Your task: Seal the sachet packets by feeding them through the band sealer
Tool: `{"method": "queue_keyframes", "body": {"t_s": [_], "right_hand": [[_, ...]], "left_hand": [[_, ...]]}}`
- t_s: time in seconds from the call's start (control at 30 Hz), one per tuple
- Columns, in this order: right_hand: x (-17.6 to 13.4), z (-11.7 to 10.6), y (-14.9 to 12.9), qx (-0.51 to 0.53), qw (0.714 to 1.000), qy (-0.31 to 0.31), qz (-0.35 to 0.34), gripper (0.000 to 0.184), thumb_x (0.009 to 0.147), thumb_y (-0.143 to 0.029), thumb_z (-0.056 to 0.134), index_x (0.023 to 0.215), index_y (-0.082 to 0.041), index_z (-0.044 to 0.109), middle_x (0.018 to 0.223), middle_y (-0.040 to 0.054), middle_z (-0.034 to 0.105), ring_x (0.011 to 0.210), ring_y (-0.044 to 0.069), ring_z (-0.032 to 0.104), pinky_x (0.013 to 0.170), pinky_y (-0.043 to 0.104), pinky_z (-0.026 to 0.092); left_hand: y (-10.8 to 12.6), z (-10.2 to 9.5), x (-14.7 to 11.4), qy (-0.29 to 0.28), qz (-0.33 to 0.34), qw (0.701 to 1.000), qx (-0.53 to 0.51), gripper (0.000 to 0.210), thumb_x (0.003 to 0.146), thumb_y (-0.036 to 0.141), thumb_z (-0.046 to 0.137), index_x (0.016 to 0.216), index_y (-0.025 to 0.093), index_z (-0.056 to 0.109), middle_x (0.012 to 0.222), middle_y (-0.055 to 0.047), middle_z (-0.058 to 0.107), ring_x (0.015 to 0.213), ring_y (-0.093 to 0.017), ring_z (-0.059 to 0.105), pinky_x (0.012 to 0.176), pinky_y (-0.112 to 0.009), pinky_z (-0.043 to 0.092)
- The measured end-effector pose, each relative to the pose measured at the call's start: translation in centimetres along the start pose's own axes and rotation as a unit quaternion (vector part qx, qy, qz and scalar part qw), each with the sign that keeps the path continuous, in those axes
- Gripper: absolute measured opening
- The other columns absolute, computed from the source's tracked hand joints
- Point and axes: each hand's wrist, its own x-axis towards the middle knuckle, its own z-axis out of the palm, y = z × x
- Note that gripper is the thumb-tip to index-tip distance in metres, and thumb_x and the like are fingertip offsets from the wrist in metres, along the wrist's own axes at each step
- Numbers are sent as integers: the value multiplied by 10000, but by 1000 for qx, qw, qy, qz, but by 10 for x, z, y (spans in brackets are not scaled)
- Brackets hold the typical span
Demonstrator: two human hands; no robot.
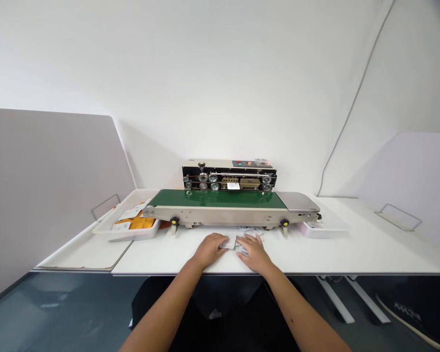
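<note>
— What are the hands doing there, at the front edge of the bench (352, 254)?

— The left hand (209, 248) and the right hand (254, 252) lie side by side, palms down, fingers curled over a small heap of white sachets (238, 241). They seem to be gathering them; I can't tell whether either hand truly grips one.

— How would you do that well?

— I'd square the sachets flat and lift one at a time, keeping its open edge straight and the rest from sliding off the front edge.

— And around them?

— Going left to right: a white tray (106, 231) with orange packets (139, 224) near the left edge, then the sealing machine (229, 181) with its green belt (216, 199) just behind the hands. The sachets lie between and under the fingertips, just before the machine's feet.
</note>
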Motion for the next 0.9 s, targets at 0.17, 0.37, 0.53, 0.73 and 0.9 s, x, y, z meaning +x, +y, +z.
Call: {"method": "queue_keyframes", "body": {"t_s": [0.17,0.37,0.53,0.73,0.9], "right_hand": [[6,0,-3,-14,997,75,21,562,845,-333,658,1397,-302,555,1448,72,539,1408,343,369,1166,613,171],[23,-1,-18,102,987,119,-40,382,924,-266,525,1284,-259,653,1194,86,689,1152,270,587,1020,455,452],[24,2,-20,215,971,107,-5,312,921,-342,533,1159,-259,717,1126,66,714,979,234,663,894,386,524],[18,5,-14,266,949,151,70,281,856,-442,609,977,-224,736,825,44,699,703,206,630,681,332,534],[18,4,-19,328,921,174,121,400,814,-460,659,1123,-206,682,869,44,698,626,173,605,603,299,515]], "left_hand": [[1,-7,2,89,16,995,-50,241,951,320,554,1065,242,752,1038,-101,739,976,-256,654,936,-424,493],[5,-12,-3,113,-74,972,-190,411,913,369,596,1299,226,609,940,-60,685,818,-189,636,777,-316,533],[9,-14,-4,25,-78,962,-259,486,883,398,624,1316,186,566,785,8,580,669,-129,538,657,-253,477],[7,-13,-5,28,-105,955,-275,352,872,425,643,1127,184,613,684,45,513,621,-120,497,603,-233,409],[3,-12,-4,75,-139,924,-348,395,841,474,679,1088,196,547,693,40,580,639,-136,576,612,-238,443]]}}
